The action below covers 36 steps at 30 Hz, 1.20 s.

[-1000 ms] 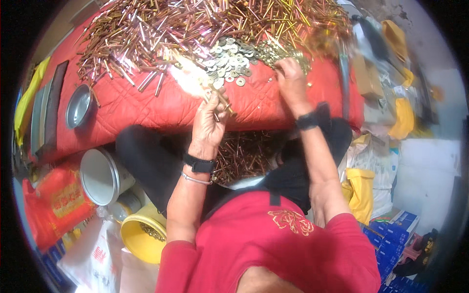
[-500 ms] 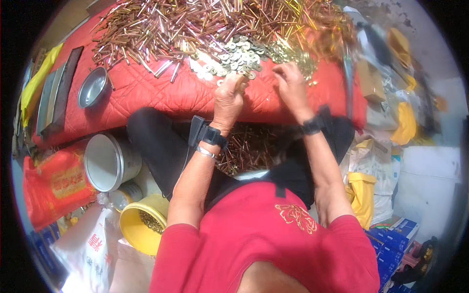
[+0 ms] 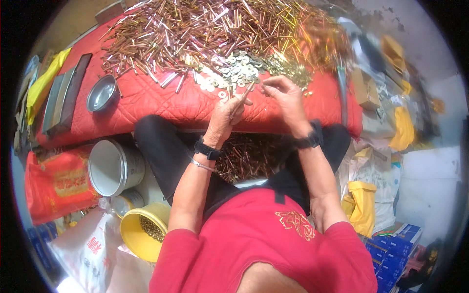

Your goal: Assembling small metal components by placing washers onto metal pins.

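My left hand (image 3: 228, 117) is closed around a slim copper-coloured metal rod (image 3: 249, 88), whose end sticks out up and to the right past the fingers. Just right of it, my right hand (image 3: 287, 99) is pinched, thumb against fingertips. Whatever lies between those fingertips is too small to make out. Beyond both hands, flat silver washers (image 3: 239, 68) lie in a loose heap, with a few single ones close to my left hand. Small brass-coloured pieces (image 3: 292, 69) are piled to their right. Behind spreads a big heap of similar metal rods (image 3: 190, 36).
Everything lies on a red quilted cloth (image 3: 146, 100). A metal bowl (image 3: 102, 93) stands at the left, near long flat bars (image 3: 63, 100). More rods (image 3: 251, 158) lie between my legs. Below left are a white bucket (image 3: 113, 168) and a yellow bucket (image 3: 139, 237) holding small brass-coloured parts.
The rod in my left hand now shows, pointing up and right. Both hands have come slightly lower in the picture, and the whole view has shifted a little.
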### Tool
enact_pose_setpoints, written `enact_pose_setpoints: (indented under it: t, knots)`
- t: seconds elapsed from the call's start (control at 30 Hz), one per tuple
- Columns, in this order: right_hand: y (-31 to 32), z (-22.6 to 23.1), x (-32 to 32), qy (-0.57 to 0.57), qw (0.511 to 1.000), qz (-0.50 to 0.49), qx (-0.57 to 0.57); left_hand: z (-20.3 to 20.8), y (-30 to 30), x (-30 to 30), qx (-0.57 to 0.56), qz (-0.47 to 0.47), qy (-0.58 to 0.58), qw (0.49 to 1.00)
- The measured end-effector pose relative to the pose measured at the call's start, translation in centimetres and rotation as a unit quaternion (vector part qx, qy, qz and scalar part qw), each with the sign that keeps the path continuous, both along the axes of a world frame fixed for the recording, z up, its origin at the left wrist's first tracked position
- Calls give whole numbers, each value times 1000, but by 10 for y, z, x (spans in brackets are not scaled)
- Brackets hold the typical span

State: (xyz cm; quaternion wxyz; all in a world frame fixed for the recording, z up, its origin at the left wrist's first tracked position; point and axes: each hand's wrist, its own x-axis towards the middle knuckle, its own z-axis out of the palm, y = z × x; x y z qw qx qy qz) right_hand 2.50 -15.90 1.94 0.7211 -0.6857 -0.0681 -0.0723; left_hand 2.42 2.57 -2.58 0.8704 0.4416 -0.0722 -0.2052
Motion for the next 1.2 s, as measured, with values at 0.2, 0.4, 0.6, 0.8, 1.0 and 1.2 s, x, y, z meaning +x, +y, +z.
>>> enact_pose_setpoints:
  t: [0.2,0.4,0.6,0.8,1.0,1.2]
  knots:
    - [-5,0,-6,-28,999,36,-9,2,-4,-7,-1,-81,20,997]
    - [-26,16,-11,-9,973,93,-212,-1,1,-1,-40,-182,82,979]
    - [-26,31,-16,-112,941,135,-291,-11,6,4,-194,-292,190,917]
    - [-19,26,-20,-81,966,82,-230,-9,1,-1,-229,-284,222,904]
    - [-37,17,-15,37,909,120,-397,11,0,-9,109,-144,-18,983]
    - [-23,-1,-10,-125,942,9,-312,6,-4,-7,44,-139,46,988]
